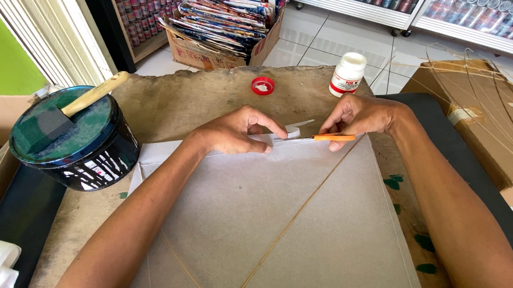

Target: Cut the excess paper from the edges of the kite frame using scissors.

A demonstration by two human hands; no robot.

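**Both hands at the top edge of the paper sheet**

I am looking down on a worn brown table [205,99], stained with green paint marks along its right side. A large grey paper sheet [262,222] lies flat on it, with thin bamboo sticks [297,213] crossing it diagonally. At the left stands a black paint can [83,156] with a foam brush [68,115] resting on its green lid. Behind the sheet I see a red cap [262,86] and a white glue bottle [347,74]. The floor is white tile; a cardboard box [226,50] stuffed with colourful printed sheets sits beyond the table, and another cardboard box [490,127] stands at the right.

My left hand [234,132] rests on the sheet's top edge, fingers curled, thumb and forefinger pinching a white folded strip. My right hand [360,117] is closed around an orange-handled cutter [328,138], lying flat along that same edge, just beside the left fingertips.
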